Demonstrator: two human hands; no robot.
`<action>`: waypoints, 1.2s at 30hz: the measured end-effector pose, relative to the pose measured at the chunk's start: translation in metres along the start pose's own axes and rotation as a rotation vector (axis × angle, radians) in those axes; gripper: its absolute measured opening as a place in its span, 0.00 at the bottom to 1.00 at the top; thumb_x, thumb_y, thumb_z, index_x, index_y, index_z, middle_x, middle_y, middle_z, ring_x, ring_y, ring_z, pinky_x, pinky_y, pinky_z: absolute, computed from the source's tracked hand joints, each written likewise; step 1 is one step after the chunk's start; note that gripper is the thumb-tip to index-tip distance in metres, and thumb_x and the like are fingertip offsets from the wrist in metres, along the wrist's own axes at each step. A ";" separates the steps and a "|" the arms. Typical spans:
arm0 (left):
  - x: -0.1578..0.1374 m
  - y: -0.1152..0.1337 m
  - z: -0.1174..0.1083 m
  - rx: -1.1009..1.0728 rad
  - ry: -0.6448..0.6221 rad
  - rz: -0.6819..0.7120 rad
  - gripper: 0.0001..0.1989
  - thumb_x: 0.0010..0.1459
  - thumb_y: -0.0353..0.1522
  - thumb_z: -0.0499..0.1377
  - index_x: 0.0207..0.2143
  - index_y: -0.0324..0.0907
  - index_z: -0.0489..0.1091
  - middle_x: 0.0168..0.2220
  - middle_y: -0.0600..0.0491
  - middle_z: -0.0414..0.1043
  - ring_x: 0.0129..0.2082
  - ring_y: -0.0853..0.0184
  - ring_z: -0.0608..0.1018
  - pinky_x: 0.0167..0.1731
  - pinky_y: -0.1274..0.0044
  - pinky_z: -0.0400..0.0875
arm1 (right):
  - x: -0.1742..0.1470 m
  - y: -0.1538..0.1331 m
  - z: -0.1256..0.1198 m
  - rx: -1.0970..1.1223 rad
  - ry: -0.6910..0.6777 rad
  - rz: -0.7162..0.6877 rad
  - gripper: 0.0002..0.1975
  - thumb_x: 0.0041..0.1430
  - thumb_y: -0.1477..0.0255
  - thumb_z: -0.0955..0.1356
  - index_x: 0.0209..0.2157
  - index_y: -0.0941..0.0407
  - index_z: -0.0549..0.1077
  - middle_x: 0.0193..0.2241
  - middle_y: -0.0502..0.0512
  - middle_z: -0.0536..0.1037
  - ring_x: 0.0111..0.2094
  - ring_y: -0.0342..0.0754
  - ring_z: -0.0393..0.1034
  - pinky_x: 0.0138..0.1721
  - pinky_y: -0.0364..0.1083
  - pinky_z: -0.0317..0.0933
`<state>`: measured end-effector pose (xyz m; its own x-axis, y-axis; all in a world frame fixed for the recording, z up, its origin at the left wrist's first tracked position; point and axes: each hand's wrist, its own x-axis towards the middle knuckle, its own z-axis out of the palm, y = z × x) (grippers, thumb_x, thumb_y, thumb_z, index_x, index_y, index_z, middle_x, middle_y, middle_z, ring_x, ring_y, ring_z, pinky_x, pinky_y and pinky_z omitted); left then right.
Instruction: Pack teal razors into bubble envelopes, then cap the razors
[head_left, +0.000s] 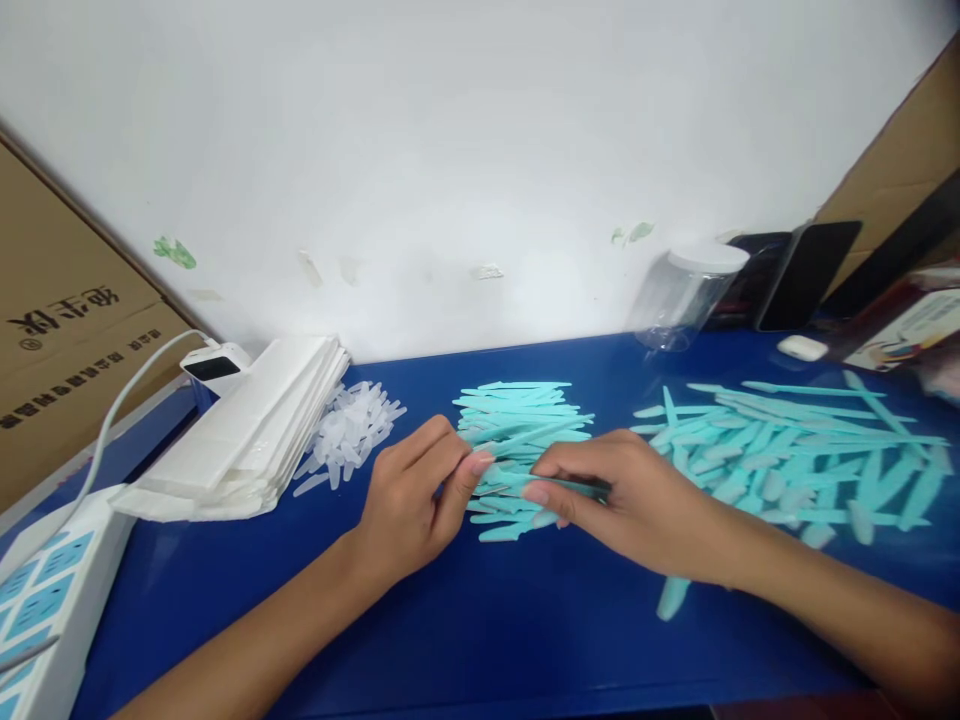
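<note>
A stack of turquoise eyebrow razors (517, 400) lies in the middle of the blue table, mostly side by side. Over it, my left hand (420, 490) is closed, thumb and forefinger pinching the end of one razor (536, 433). From the other side my right hand (622, 490) pinches a razor (517, 480) between thumb and fingers, low against the stack. The fingers hide parts of both razors. To the right spreads a loose, jumbled pile of the same razors (780, 450). One single razor (673, 597) shows partly beneath my right forearm.
Small translucent caps (349, 430) lie heaped left of the stack, beside piled white packets (232, 420). A power strip (52, 600) and a white device (217, 365) with a cable stand at left. Behind are a clear jar (679, 300), a phone (806, 275) and a white case (802, 347).
</note>
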<state>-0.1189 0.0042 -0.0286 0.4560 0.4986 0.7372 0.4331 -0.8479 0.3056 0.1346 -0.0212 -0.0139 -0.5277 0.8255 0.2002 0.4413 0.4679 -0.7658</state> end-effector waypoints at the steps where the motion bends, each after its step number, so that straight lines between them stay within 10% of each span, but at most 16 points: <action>1: 0.000 -0.003 -0.001 0.023 0.012 0.009 0.14 0.74 0.26 0.56 0.31 0.43 0.64 0.27 0.56 0.59 0.26 0.68 0.62 0.26 0.72 0.57 | 0.000 0.002 -0.002 -0.028 0.013 -0.014 0.16 0.73 0.59 0.71 0.33 0.53 0.78 0.23 0.48 0.77 0.24 0.43 0.69 0.27 0.44 0.59; 11: -0.005 -0.019 -0.007 0.141 0.028 0.073 0.10 0.73 0.26 0.57 0.35 0.43 0.66 0.29 0.55 0.61 0.27 0.69 0.64 0.26 0.74 0.59 | -0.003 0.010 -0.013 -0.511 0.352 -0.304 0.08 0.73 0.64 0.71 0.44 0.52 0.82 0.64 0.64 0.72 0.27 0.41 0.62 0.27 0.49 0.62; 24: -0.001 -0.019 -0.009 0.064 0.015 0.159 0.10 0.74 0.27 0.57 0.34 0.41 0.68 0.29 0.54 0.62 0.28 0.69 0.66 0.26 0.75 0.60 | 0.001 0.011 -0.018 -0.066 0.201 -0.225 0.05 0.71 0.69 0.74 0.42 0.53 0.86 0.39 0.54 0.85 0.35 0.44 0.77 0.31 0.42 0.68; 36: 0.007 -0.025 -0.018 0.292 0.084 0.395 0.15 0.78 0.33 0.53 0.34 0.42 0.68 0.26 0.54 0.63 0.25 0.68 0.66 0.22 0.74 0.57 | 0.001 0.008 -0.014 -0.012 0.249 -0.263 0.06 0.70 0.73 0.74 0.42 0.51 0.87 0.41 0.53 0.86 0.33 0.43 0.78 0.28 0.42 0.67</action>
<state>-0.1404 0.0252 -0.0206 0.5701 0.1227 0.8123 0.4450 -0.8773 -0.1799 0.1481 -0.0119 -0.0112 -0.4323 0.7272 0.5331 0.3231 0.6769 -0.6614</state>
